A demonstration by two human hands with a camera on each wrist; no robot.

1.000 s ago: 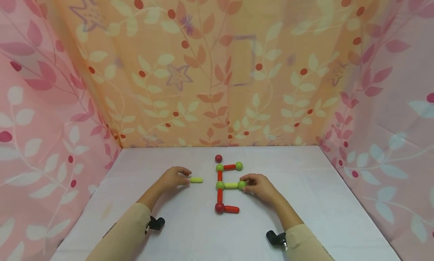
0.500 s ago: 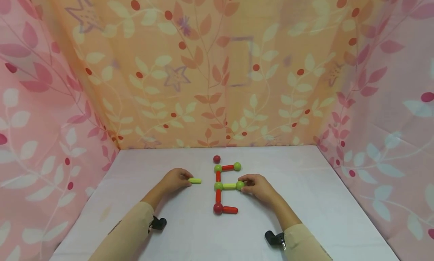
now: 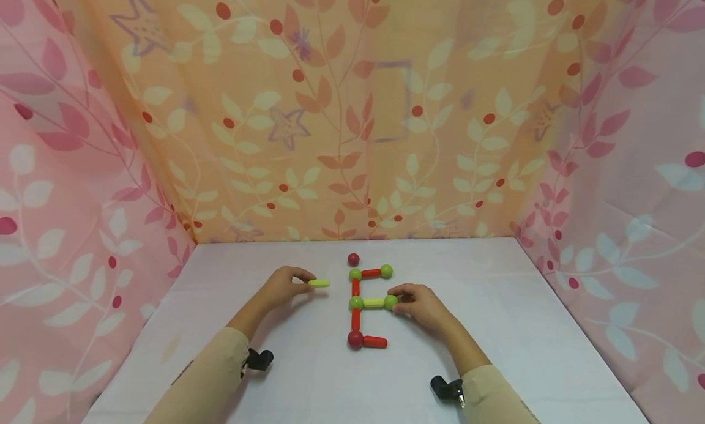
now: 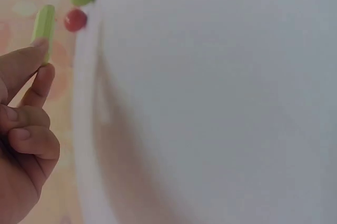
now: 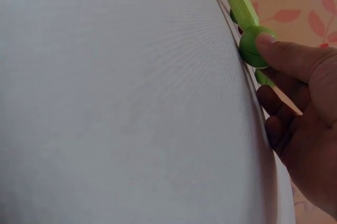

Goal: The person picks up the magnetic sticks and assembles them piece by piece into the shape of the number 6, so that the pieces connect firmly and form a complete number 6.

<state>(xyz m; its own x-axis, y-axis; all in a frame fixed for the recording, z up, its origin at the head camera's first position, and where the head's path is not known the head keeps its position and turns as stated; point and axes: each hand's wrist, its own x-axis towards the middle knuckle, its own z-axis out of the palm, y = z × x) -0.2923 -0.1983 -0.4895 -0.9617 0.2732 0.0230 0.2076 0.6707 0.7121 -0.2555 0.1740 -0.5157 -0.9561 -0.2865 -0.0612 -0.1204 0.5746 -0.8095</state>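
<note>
Between thumb and finger, my left hand (image 3: 286, 287) pinches one end of a light green rod (image 3: 320, 283), raised a little off the table with its free end pointing right. In the left wrist view the same rod (image 4: 45, 26) stands up from the fingertips. My right hand (image 3: 421, 304) holds a green ball (image 3: 390, 301) at the right end of the middle arm of a ball-and-rod figure. A light green rod (image 3: 374, 303) links that ball to another green ball (image 3: 356, 303). The right wrist view shows the thumb on the ball (image 5: 254, 50).
Red rods (image 3: 355, 319) form the figure's upright, with a red ball (image 3: 355, 339) at its near end and a red rod (image 3: 376, 342) beside it. Green balls (image 3: 387, 270) mark the far arm. A loose red ball (image 3: 353, 259) lies behind. Patterned cloth (image 3: 341, 136) surrounds the white table (image 3: 308, 375).
My left hand has taken hold of the loose light green rod and lifted it slightly off the table. The right hand stays on the green ball.
</note>
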